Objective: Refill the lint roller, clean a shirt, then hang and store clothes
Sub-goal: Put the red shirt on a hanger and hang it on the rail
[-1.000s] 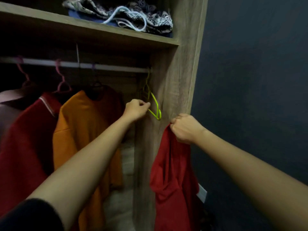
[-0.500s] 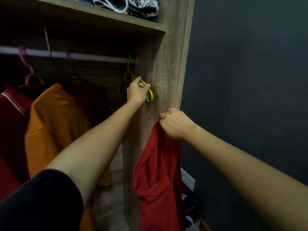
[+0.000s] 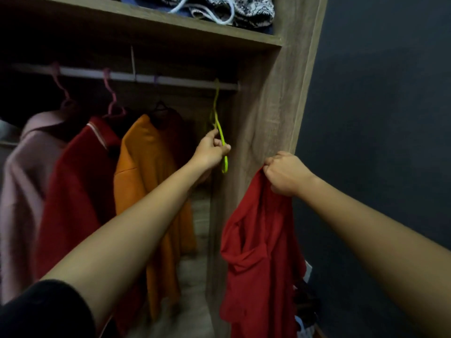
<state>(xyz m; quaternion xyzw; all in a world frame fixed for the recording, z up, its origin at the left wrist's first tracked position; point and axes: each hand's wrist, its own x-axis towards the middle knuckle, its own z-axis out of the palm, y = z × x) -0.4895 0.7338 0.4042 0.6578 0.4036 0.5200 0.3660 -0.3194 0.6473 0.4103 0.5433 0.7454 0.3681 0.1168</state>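
Left grip (image 3: 211, 152) is closed round the lower part of a green hanger (image 3: 215, 101). The hanger's hook appears to sit on the wardrobe rail (image 3: 170, 80) at its far right end, close to the side panel (image 3: 268, 118). Right grip (image 3: 284, 174) is fisted on the top of the red shirt (image 3: 258, 240), which hangs limp in front of the panel's outer edge, outside the wardrobe.

Progress, as judged: no lint roller is in view, so refilling and cleaning cannot be confirmed. The work stands at the hanging stage. The shirt is not yet on the hanger, and the hanger is not yet off the rail. Left to do: free the hanger, dress it with the shirt and return it to the rail.

Clearances: the hanger lies between the side panel and the orange garment (image 3: 146, 167), with a narrow gap to each. The shelf (image 3: 170, 28) sits low over the rail, so lift for the hook appears limited. Open room lies toward the person and to the right, along the dark wall (image 3: 378, 118).
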